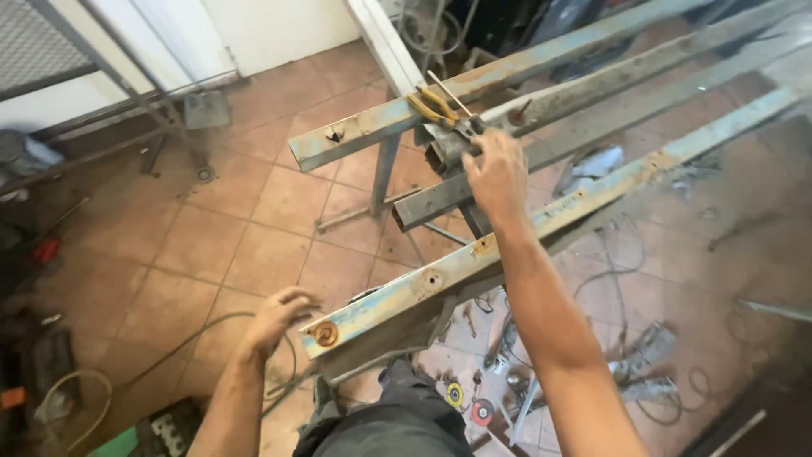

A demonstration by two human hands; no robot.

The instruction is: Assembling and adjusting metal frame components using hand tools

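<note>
My right hand reaches forward over a rack of long rusty blue-grey steel beams and rests on a dark metal clamp block at the end of the middle beam. Yellow-handled pliers lie on the far beam just beyond its fingers. My left hand hangs low beside the near beam's end, fingers loosely curled, holding nothing. A rusty bolt sits on that beam end close to the left hand.
The beams rest on a metal stand over a brown tiled floor. Cables, cutting discs and small tools litter the floor under the beams. A metal frame stands by the white wall at left.
</note>
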